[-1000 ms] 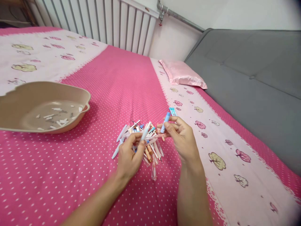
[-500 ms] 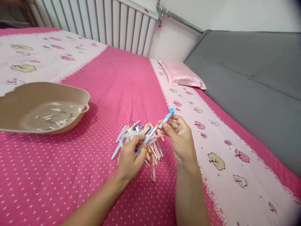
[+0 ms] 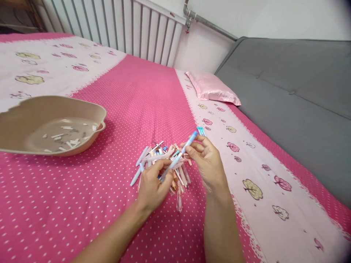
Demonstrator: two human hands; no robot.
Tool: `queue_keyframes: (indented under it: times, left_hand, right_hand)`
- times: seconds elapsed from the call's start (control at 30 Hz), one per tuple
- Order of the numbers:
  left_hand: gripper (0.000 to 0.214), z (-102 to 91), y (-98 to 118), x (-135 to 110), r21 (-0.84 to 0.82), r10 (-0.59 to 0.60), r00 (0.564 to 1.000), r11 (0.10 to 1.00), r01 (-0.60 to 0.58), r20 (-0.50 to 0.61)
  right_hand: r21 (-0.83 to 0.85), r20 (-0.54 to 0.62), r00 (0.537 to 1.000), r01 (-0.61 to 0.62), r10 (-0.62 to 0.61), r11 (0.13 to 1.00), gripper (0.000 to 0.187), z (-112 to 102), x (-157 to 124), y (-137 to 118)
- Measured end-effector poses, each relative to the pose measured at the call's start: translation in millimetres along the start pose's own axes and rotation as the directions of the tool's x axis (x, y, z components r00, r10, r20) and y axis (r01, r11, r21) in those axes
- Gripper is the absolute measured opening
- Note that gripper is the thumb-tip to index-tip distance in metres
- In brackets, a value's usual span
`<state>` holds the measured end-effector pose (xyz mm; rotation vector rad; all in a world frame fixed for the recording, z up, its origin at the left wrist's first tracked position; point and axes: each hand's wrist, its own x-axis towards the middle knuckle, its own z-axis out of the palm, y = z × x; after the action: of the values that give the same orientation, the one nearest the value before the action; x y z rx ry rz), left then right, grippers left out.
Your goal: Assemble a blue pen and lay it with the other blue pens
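Observation:
My left hand is closed on the pale lower end of a slim blue pen, which slants up to the right. Thumb and fingers of my right hand pinch its darker blue upper part. The two parts meet end to end between my hands; whether they are fully joined I cannot tell. Under and around my left hand lies a loose heap of pens and pen parts, white, pink, clear, blue and orange. Just beyond my right fingers, bright blue sticks lie side by side, partly hidden.
To the left stands a beige plastic basin with small white and grey pieces on its bottom. Everything lies on a pink dotted bedspread. A pink pillow rests by the grey headboard, and a white radiator lines the wall.
My right hand has moved slightly down and left, bringing the blue upper part against the pale lower part. The white gap between them has closed. My left hand has barely moved.

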<state>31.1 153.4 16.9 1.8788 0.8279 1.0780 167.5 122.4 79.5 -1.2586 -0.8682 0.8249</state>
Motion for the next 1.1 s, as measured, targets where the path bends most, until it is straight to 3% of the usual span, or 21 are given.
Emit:
queue_keyframes:
  times: [0.5, 0.87, 1.0, 1.1]
  left_hand:
    - [0.013, 1.2, 3.2, -0.1, -0.195, -0.078, 0.996, 0.977, 0.085, 0.044]
    - [0.024, 3.0, -1.0, -1.3, -0.295, -0.136, 0.984, 0.941, 0.165, 0.116]
    - [0.025, 4.5, -3.1, -2.3, -0.392, -0.166, 0.975, 0.895, 0.211, 0.147]
    - [0.027, 4.7, -1.1, -0.1, -0.519, -0.216, 0.955, 0.803, 0.293, 0.206]
  right_hand:
    - [-0.049, 0.165, 0.985, -0.043, 0.05, 0.998, 0.034, -1.1, -0.5, 4.2]
    - [-0.055, 0.197, 0.977, -0.074, 0.083, 0.996, 0.035, 0.5, -1.5, 2.0]
    - [-0.043, 0.233, 0.967, -0.093, 0.1, 0.995, 0.034, -0.6, -2.4, 2.0]
    - [-0.032, 0.285, 0.951, -0.114, 0.118, 0.993, 0.032, -2.2, -2.8, 2.2]
